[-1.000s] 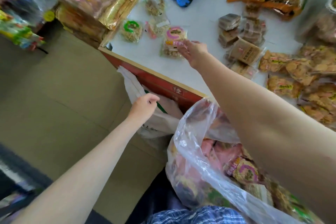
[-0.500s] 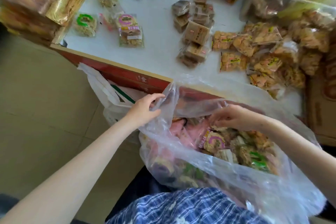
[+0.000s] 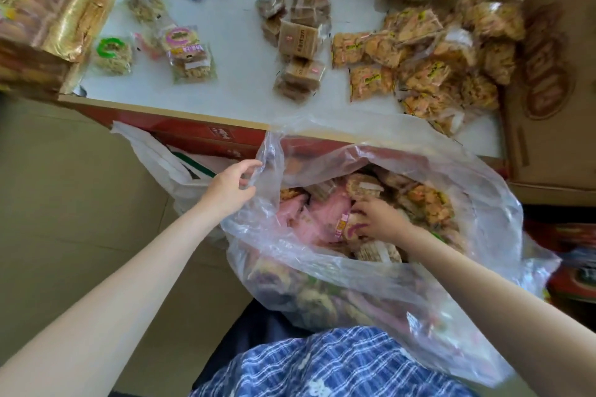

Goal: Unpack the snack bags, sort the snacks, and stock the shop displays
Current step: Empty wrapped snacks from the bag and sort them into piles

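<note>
The left hand (image 3: 230,188) pinches the clear plastic bag's (image 3: 477,222) rim. The right hand (image 3: 379,219) grips a pink-ringed snack packet (image 3: 350,229) inside.

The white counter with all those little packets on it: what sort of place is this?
Probably a small snack shop. The white counter holds wrapped snacks sorted into piles, boxed goods are stacked beside it, and a person's hands work in a big clear plastic bag of mixed snack packets.

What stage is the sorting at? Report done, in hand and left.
Done: brown squares, orange packs and ring-label packs grouped on the table. In hand: left hand holds the clear bag open; right hand grasps a packet inside. Left: a bagful, stocking displays.
</note>
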